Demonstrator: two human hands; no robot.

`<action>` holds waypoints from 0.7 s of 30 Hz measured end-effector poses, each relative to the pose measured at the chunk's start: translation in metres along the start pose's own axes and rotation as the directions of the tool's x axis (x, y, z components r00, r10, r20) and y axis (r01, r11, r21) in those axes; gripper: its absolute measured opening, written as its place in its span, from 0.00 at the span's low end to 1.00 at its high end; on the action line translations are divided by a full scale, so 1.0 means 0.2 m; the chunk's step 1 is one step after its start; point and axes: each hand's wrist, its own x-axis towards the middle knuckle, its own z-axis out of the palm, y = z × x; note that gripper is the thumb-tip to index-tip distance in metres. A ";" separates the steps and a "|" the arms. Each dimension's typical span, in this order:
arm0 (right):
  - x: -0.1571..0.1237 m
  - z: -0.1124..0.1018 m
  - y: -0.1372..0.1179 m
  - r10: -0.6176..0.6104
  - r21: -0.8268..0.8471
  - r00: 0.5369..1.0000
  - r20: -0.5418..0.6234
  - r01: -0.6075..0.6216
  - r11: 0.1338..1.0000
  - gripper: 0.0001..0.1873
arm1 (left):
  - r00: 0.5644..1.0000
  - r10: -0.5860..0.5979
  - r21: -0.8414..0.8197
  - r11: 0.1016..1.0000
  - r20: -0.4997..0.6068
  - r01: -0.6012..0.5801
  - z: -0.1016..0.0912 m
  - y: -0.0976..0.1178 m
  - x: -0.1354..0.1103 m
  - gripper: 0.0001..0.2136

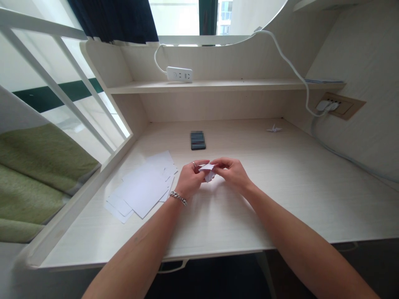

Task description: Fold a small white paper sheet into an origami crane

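Note:
Between my two hands is a small folded piece of white paper [208, 170], held just above the middle of the desk. My left hand [190, 176], with a ring and a chain bracelet at the wrist, pinches its left side. On the other side, the fingers of my right hand [232, 171] are closed on its right edge. Parts of the paper are hidden behind my fingers. To the left of my hands lies a spread of loose white paper sheets [145, 187]. A finished folded paper crane [274, 129] stands at the back right of the desk.
A dark phone [198, 140] lies behind my hands on the pale desk [299, 187]. On the shelf [218, 86] above sits a white power strip [179, 74]. Its cable [293, 66] hangs down to a wall socket [339, 106] at right. A white railing [62, 50] is at left.

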 end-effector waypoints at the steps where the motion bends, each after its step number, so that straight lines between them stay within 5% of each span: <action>1: 0.00 0.00 0.00 -0.020 0.000 1.000 -0.011 0.020 1.000 0.11 | 0.999 0.034 0.010 0.999 0.014 -0.034 0.00 0.00 0.00 0.20; 7: 0.00 0.00 0.01 -0.103 0.105 0.993 0.056 0.097 0.990 0.12 | 0.985 0.158 0.015 0.987 0.065 -0.160 -0.01 0.01 -0.01 0.19; 21: 0.01 -0.01 0.03 -0.060 0.120 0.996 0.065 0.052 0.991 0.13 | 0.987 0.147 -0.034 0.989 0.072 -0.145 0.01 0.03 -0.03 0.13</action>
